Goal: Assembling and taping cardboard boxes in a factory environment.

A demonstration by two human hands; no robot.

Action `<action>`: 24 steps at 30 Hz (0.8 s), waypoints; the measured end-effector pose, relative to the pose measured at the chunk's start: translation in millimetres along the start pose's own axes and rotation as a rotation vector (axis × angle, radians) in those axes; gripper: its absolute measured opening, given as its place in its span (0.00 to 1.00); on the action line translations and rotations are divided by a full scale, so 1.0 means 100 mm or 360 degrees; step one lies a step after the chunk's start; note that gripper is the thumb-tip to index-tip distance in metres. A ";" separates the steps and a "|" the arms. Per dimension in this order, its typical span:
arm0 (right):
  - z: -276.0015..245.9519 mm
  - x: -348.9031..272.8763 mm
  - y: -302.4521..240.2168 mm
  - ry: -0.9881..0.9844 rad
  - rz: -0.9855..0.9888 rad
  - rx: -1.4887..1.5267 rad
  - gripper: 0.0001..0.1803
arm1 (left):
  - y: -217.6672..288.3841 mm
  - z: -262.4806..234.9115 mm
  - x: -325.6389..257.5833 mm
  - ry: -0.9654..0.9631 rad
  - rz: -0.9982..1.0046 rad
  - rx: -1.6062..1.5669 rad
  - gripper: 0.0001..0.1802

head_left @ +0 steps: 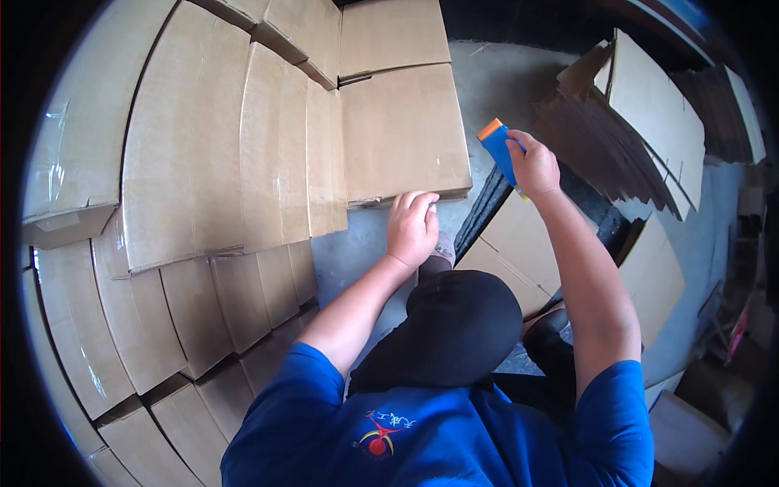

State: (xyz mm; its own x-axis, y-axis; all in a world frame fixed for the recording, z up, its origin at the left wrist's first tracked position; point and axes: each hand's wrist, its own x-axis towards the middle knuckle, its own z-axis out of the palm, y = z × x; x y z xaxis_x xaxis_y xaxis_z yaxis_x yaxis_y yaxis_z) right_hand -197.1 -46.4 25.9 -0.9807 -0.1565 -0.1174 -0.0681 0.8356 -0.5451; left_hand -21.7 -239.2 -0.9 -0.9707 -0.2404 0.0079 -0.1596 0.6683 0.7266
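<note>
A closed cardboard box (406, 130) stands ahead of me with its top facing up. My left hand (411, 231) is at its near edge, fingers bent over the rim and thumb close to the index finger. Whether a flap or a bit of tape lies in that pinch is too small to tell. Raised to the right of the box, my right hand (535, 166) is closed round a blue tape dispenser (501, 154) with an orange end. A small yellow part shows below the grip. The dispenser is apart from the box.
Rows of taped cardboard boxes (187, 138) are stacked along the left. Flattened cartons (649, 114) stand in a leaning stack at the far right. More flat cardboard (511, 252) lies beside my bent knee (471, 316). Grey floor (495, 81) shows between the stacks.
</note>
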 end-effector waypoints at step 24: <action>-2.53 -2.78 1.19 0.0401 0.0562 0.0576 0.15 | 0.17 0.01 1.87 0.0005 0.0141 0.0868 0.40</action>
State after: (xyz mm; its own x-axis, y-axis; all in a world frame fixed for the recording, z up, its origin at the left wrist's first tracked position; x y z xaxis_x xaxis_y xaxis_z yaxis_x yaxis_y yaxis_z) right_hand 20.8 229.5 204.0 -0.9490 0.2674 -0.1670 0.2960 0.5739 -0.7636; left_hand -206.3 -272.4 11.9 -0.9842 -0.1681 0.0555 -0.1481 0.9536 0.2620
